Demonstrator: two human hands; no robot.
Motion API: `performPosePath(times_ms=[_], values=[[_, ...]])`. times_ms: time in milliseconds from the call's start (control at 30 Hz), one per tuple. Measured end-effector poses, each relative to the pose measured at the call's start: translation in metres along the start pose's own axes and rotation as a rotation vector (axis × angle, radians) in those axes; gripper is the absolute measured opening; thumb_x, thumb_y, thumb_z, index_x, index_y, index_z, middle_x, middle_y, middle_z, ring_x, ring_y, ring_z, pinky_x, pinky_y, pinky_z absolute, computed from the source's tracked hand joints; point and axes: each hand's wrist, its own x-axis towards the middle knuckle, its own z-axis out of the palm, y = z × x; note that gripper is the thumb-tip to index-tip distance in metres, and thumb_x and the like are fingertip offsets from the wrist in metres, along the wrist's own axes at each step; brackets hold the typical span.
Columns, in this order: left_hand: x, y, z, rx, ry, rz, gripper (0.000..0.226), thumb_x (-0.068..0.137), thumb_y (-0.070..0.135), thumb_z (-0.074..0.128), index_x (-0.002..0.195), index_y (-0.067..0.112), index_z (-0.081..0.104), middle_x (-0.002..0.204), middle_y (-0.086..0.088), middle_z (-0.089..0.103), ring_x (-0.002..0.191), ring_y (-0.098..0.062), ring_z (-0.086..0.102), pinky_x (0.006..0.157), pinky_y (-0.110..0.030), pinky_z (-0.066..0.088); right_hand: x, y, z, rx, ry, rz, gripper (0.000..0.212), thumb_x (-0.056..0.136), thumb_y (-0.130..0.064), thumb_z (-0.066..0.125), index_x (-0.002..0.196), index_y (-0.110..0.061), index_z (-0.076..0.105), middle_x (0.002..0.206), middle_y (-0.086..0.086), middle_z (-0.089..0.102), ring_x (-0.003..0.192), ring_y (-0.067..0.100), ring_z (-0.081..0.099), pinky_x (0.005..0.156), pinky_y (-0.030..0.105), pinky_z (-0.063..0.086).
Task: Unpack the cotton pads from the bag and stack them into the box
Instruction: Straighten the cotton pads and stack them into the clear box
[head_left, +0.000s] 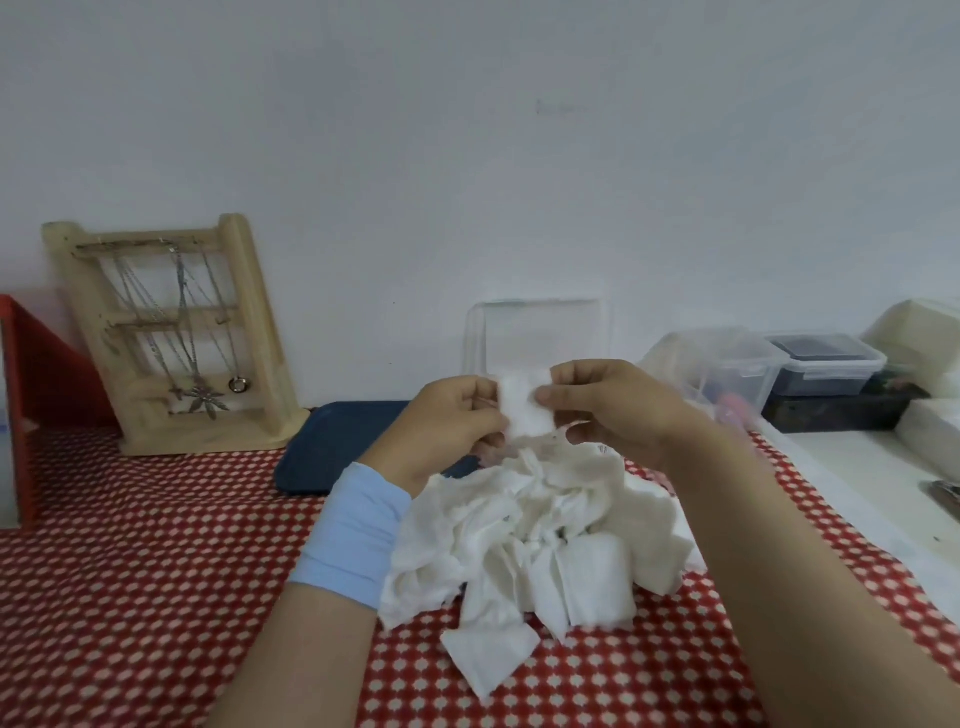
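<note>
Pad pile (530, 530), 1 pad (522, 410) held upright

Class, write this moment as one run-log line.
left hand: pinches white square cotton pad | right hand: pinches same pad | clear plastic box: behind hands

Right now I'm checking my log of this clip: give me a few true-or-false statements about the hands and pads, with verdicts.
The left hand and right hand both pinch one cotton pad. True.
The pile of cotton pads lies inside the clear box. False: it lies on the tablecloth, nearer than the box.
Necklaces hang on the wooden jewellery stand. True.
The light blue wristband is on the right wrist. False: the left.
</note>
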Motion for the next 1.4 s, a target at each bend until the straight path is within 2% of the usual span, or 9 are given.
performPosePath(times_ms=[233, 567, 667, 833, 967, 1067, 1300, 1367, 1400], values=[[0.009, 0.001, 0.008, -0.087, -0.052, -0.024, 0.027, 0.094, 0.032, 0.069, 0.109, 0.010, 0.074, 0.106, -0.013, 0.077, 0.099, -0.032, 0.075, 0.092, -0.052, 0.059, -0.003, 0.001, 0.004, -0.055, 0.061, -0.013, 0.007, 0.089, -0.011, 0.074, 0.095, -0.008, 0.072, 0.078, 0.005, 0.072, 0.067, 0.018, 0.066, 0.054, 0.027, 0.044], [0.009, -0.005, 0.001, -0.264, 0.080, -0.067, 0.018, 0.098, 0.015, 0.066, 0.101, 0.000, 0.074, 0.100, -0.015, 0.078, 0.086, -0.024, 0.076, 0.070, -0.030, 0.064, -0.009, -0.006, 0.001, -0.433, 0.130, 0.003, 0.007, 0.089, -0.023, 0.075, 0.090, -0.018, 0.079, 0.081, -0.004, 0.076, 0.066, 0.012, 0.067, 0.053, 0.025, 0.047], [0.013, -0.008, -0.003, -0.238, 0.123, -0.062, 0.013, 0.099, 0.015, 0.064, 0.094, 0.007, 0.073, 0.099, -0.012, 0.076, 0.082, -0.019, 0.076, 0.069, -0.028, 0.064, -0.015, -0.015, -0.009, -0.816, 0.030, 0.057, 0.006, 0.083, -0.031, 0.079, 0.089, -0.030, 0.079, 0.084, -0.012, 0.077, 0.075, 0.004, 0.069, 0.078, 0.028, 0.058], [0.012, -0.008, -0.002, -0.288, 0.116, -0.073, 0.016, 0.100, 0.014, 0.062, 0.107, 0.002, 0.070, 0.102, -0.014, 0.074, 0.075, -0.020, 0.076, 0.061, -0.025, 0.061, -0.023, -0.018, 0.006, -1.131, -0.181, 0.245, 0.042, 0.079, -0.039, 0.081, 0.119, -0.032, 0.070, 0.109, -0.015, 0.064, 0.105, 0.010, 0.063, 0.099, 0.032, 0.051], [0.012, -0.007, -0.002, -0.334, 0.085, -0.088, 0.022, 0.101, 0.014, 0.061, 0.118, 0.001, 0.068, 0.107, -0.018, 0.074, 0.083, -0.024, 0.076, 0.064, -0.027, 0.062, -0.020, -0.016, 0.001, -1.136, -0.078, 0.173, 0.023, 0.089, -0.021, 0.060, 0.104, -0.013, 0.076, 0.101, 0.002, 0.076, 0.078, 0.017, 0.069, 0.086, 0.040, 0.059], [0.013, -0.006, -0.001, -0.341, 0.086, -0.080, 0.022, 0.100, 0.014, 0.062, 0.117, 0.001, 0.069, 0.108, -0.017, 0.075, 0.088, -0.025, 0.076, 0.068, -0.029, 0.063, -0.022, -0.023, -0.006, -1.004, -0.005, 0.124, 0.024, 0.094, -0.020, 0.055, 0.097, -0.024, 0.078, 0.085, -0.013, 0.078, 0.064, 0.003, 0.065, 0.073, 0.029, 0.058], [0.016, -0.009, 0.002, -0.297, 0.156, -0.080, 0.012, 0.100, 0.013, 0.062, 0.101, 0.006, 0.072, 0.104, -0.015, 0.076, 0.090, -0.025, 0.076, 0.072, -0.032, 0.064, -0.022, -0.014, 0.003, -1.100, -0.166, 0.241, 0.024, 0.082, -0.037, 0.077, 0.104, -0.029, 0.079, 0.102, -0.017, 0.073, 0.095, 0.007, 0.067, 0.093, 0.031, 0.054], [0.016, -0.008, 0.002, -0.295, 0.150, -0.085, 0.012, 0.100, 0.013, 0.062, 0.096, 0.008, 0.072, 0.102, -0.014, 0.076, 0.087, -0.023, 0.076, 0.070, -0.030, 0.064, -0.022, -0.014, 0.003, -1.097, -0.167, 0.238, 0.007, 0.082, -0.027, 0.071, 0.076, -0.028, 0.075, 0.074, -0.014, 0.067, 0.071, 0.011, 0.062, 0.075, 0.029, 0.054], [0.015, -0.008, 0.002, -0.294, 0.145, -0.085, 0.012, 0.100, 0.013, 0.062, 0.095, 0.009, 0.072, 0.101, -0.014, 0.077, 0.086, -0.022, 0.076, 0.069, -0.029, 0.064, -0.020, -0.013, 0.000, -1.117, -0.146, 0.243, 0.022, 0.081, -0.023, 0.066, 0.060, -0.024, 0.064, 0.059, -0.011, 0.056, 0.058, 0.015, 0.053, 0.064, 0.030, 0.050]])
